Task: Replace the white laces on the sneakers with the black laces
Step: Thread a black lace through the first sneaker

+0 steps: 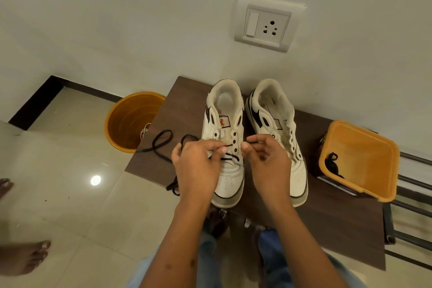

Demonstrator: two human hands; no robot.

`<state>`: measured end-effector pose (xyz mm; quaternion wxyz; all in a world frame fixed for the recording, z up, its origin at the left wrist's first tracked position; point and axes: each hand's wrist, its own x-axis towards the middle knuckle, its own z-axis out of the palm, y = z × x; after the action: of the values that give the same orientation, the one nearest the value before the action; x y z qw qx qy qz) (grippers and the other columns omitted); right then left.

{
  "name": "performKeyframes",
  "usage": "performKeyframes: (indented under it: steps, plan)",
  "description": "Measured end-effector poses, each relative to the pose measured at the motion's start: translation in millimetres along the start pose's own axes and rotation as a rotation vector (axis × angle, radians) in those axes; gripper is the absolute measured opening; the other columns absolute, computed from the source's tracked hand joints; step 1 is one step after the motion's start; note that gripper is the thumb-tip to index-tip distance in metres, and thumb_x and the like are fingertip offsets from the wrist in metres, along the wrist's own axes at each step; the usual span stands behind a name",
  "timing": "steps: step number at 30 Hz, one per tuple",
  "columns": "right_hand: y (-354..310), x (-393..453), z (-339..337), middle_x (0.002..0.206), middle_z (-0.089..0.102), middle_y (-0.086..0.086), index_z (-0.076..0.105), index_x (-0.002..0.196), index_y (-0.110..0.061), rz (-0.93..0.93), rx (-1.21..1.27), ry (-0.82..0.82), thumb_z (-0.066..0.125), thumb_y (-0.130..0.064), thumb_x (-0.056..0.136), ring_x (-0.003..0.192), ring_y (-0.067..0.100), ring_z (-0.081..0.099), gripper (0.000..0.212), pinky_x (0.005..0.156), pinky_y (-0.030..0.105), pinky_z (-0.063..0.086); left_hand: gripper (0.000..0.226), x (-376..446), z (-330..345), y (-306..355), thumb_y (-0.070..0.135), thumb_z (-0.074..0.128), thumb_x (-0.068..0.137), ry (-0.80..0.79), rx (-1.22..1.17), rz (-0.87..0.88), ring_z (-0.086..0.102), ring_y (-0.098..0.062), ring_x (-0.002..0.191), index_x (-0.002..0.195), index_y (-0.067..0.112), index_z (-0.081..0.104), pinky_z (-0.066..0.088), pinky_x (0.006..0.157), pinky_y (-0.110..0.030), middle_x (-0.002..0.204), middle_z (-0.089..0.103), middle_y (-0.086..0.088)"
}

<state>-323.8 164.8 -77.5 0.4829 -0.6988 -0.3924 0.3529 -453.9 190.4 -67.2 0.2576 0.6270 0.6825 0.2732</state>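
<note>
Two white sneakers sit side by side on the dark wooden table [327,222], toes toward the person, heels to the wall. Both hands are over the left sneaker [225,147], down at its lower eyelets. The left hand [196,166] pinches one end of the black lace [163,145] between thumb and fingertips, right at the eyelet row, and the right hand [264,161] pinches the other end, fingers curled, thumb pointing in toward the shoe. The lace crosses the tongue low down, and its slack loops away over the table to the left, with part hanging off the near edge. The right sneaker [278,138] stands just beside, its eyelets bare. Over on the right, a square orange tub [364,147] holds a second black lace [333,163] bunched in its corner. On the floor to the left, a round orange bucket [126,119] has something white and stringy inside, likely a white lace [143,131]
</note>
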Motion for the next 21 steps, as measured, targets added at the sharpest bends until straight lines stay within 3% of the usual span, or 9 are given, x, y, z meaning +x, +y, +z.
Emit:
performKeyframes:
  steps: [5,8,12,16,21]
  plan:
    - [7.8,-0.1,9.7,0.078,0.066,-0.013,0.067,0.090,-0.022,-0.030,-0.221,-0.023,0.068,-0.019,0.090,0.076,-0.004,0.062,0.003,0.066,0.008,0.047,0.011,1.2,0.5,1.1,0.039,0.074,0.083,0.089,0.225,0.021,0.047,-0.017,0.121,0.094,0.037,0.076,0.017,0.114,-0.047,0.120,0.061,0.013]
    - [12.9,-1.0,17.0,0.089,0.062,-0.010,0.068,0.091,-0.020,-0.099,-0.362,-0.033,0.071,-0.030,0.087,0.079,0.003,0.062,0.011,0.071,0.018,0.052,0.011,4.2,5.6,-0.5,0.039,0.080,0.076,0.106,0.310,0.047,0.034,-0.027,0.131,0.086,0.036,0.077,0.013,0.115,-0.054,0.135,0.052,0.004]
    - [16.4,-1.5,22.4,0.094,0.058,-0.005,0.067,0.092,-0.016,-0.147,-0.490,-0.002,0.068,-0.038,0.087,0.081,0.011,0.060,0.023,0.073,0.030,0.054,0.013,7.8,7.8,1.5,0.041,0.078,0.078,0.027,0.370,0.042,0.022,-0.029,0.142,0.091,0.036,0.077,0.002,0.119,-0.053,0.150,0.040,0.003]
    - [14.9,-3.4,23.3,0.092,0.061,-0.003,0.069,0.096,-0.012,-0.168,-0.520,0.004,0.066,-0.036,0.089,0.081,0.011,0.059,0.025,0.073,0.028,0.051,0.012,8.9,9.3,1.8,0.039,0.076,0.081,-0.027,0.330,0.023,0.011,-0.029,0.146,0.093,0.038,0.076,-0.004,0.119,-0.052,0.155,0.031,0.005]
    - [12.5,-4.1,22.6,0.088,0.061,-0.004,0.069,0.091,-0.014,-0.135,-0.477,-0.007,0.067,-0.031,0.088,0.078,0.009,0.058,0.018,0.070,0.026,0.050,0.010,8.5,11.6,5.0,0.038,0.077,0.080,-0.015,0.335,0.056,0.011,-0.030,0.146,0.090,0.038,0.077,-0.006,0.119,-0.054,0.154,0.034,0.005]
